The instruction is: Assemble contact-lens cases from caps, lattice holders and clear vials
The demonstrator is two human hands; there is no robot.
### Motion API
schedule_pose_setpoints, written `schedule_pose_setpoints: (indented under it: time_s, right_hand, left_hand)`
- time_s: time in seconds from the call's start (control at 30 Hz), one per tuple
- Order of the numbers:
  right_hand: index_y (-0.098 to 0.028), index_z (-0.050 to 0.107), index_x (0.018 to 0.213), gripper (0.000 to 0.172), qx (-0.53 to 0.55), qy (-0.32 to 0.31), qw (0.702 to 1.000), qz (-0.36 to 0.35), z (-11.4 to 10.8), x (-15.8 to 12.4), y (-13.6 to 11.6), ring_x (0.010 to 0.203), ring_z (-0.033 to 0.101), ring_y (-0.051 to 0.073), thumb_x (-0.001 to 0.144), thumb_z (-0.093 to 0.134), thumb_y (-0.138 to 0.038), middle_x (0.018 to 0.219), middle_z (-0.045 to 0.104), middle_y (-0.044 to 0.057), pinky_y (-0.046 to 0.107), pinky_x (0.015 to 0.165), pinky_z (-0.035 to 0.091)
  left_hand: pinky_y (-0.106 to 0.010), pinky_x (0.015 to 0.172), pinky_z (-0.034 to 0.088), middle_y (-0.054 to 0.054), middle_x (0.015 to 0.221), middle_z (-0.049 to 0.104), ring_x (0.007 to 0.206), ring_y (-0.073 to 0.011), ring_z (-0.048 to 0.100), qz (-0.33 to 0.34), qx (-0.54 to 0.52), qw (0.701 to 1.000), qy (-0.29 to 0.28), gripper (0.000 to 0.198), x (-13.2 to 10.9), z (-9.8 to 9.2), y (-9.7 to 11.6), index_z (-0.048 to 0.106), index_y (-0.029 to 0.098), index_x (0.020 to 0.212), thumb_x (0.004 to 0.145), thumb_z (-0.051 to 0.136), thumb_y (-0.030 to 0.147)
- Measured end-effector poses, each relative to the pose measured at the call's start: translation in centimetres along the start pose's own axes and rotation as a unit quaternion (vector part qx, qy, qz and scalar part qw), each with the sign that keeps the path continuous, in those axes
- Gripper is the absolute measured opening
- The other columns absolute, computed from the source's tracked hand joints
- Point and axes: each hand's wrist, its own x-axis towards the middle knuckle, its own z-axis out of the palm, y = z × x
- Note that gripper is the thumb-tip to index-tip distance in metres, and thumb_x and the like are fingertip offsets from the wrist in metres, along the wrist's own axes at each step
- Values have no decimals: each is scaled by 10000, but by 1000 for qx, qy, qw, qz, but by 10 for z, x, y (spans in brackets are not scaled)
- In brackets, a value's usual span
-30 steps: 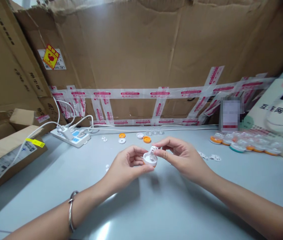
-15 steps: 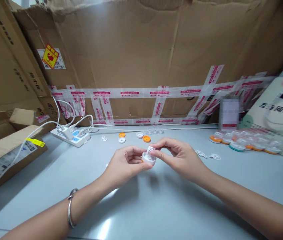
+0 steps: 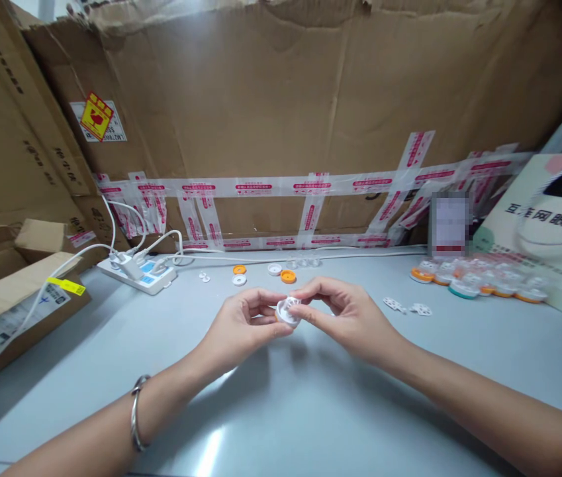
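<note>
In the middle of the head view, my left hand (image 3: 241, 326) is closed around the side of a small round white cup with an orange base (image 3: 288, 320), held above the table. My right hand (image 3: 347, 315) pinches a small white perforated plastic piece (image 3: 291, 303) between thumb and forefinger, down inside the cup's opening. My fingers partly cover the piece, so how it is seated cannot be made out. Right of my right hand, two flat white perforated pieces (image 3: 394, 305) lie on the table.
Behind my hands lie orange rings (image 3: 288, 277), white rings (image 3: 239, 280) and clear domes (image 3: 305, 262). Several domed assemblies (image 3: 484, 281) sit at right by a printed bag (image 3: 553, 232). A power strip (image 3: 144, 281) and open carton (image 3: 22, 311) stand left; a large cardboard box (image 3: 241, 112) backs the table (image 3: 281, 411).
The white perforated piece, upright above the cup's rim before, now sits lower and flatter inside it. My right fingers have come down with it, and the cup's opening is tipped more toward me.
</note>
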Motion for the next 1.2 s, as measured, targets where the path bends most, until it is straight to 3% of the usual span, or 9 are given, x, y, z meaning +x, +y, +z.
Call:
schedule_pose_setpoints:
  time_s: [0.23,0.37,0.5,0.6,0.73,0.93,1.1,1.2]
  right_hand:
    - [-196,581,700,212,113,39,992,42,0,5,2,766,623,164,681,693,-375,781,669,18,326,737,485]
    - [-204,562,691,236,170,49,981,79,1,6,2,735,617,142,649,718,-377,762,650,-2,310,727,489]
    - [-213,577,719,220,225,33,969,95,1,5,1,718,611,130,651,723,-363,735,646,-16,309,735,485]
    - [-208,576,693,219,237,23,967,88,0,3,-2,709,610,126,638,737,-346,742,645,-18,302,723,487]
    - [-208,557,661,234,209,17,974,81,-2,1,-7,702,610,131,629,741,-350,740,646,-12,300,695,494]
    - [-214,523,660,269,199,26,976,81,2,0,-4,691,600,136,644,723,-392,720,633,-22,300,681,482]
    - [-212,560,715,251,203,20,975,92,6,-2,5,712,596,141,665,707,-409,742,632,-7,297,691,478]
    - [-208,588,756,255,196,25,975,100,7,-3,10,757,602,150,661,708,-412,780,645,7,309,738,474]
  left_hand:
    - [-318,786,496,-56,925,679,824,-160,629,34,-14,999,-11,419,2,-2,-5,587,150,1043,645,718,174]
    - [-299,731,517,-37,818,691,752,-155,635,71,14,997,41,281,1,1,-6,625,153,943,674,693,191]
    - [-296,735,542,-26,833,706,752,-164,657,152,52,986,47,196,-2,2,-7,653,171,897,702,674,180]
    - [-279,724,554,-24,857,709,743,-155,664,235,122,963,54,173,-5,0,-8,659,179,903,730,658,162]
    - [-271,705,561,-25,826,712,714,-146,663,333,233,910,78,145,-7,-3,-10,661,186,892,757,635,138]
    - [-271,673,566,-34,794,713,675,-150,663,343,272,896,72,107,-7,-3,-11,659,183,871,775,618,161]
    - [-297,779,541,-66,932,707,848,-175,661,383,331,862,22,169,-1,-11,-18,638,189,936,810,546,124]
    - [-274,771,534,-68,939,703,835,-153,659,387,357,850,2,199,2,-16,-21,612,177,974,822,517,91]
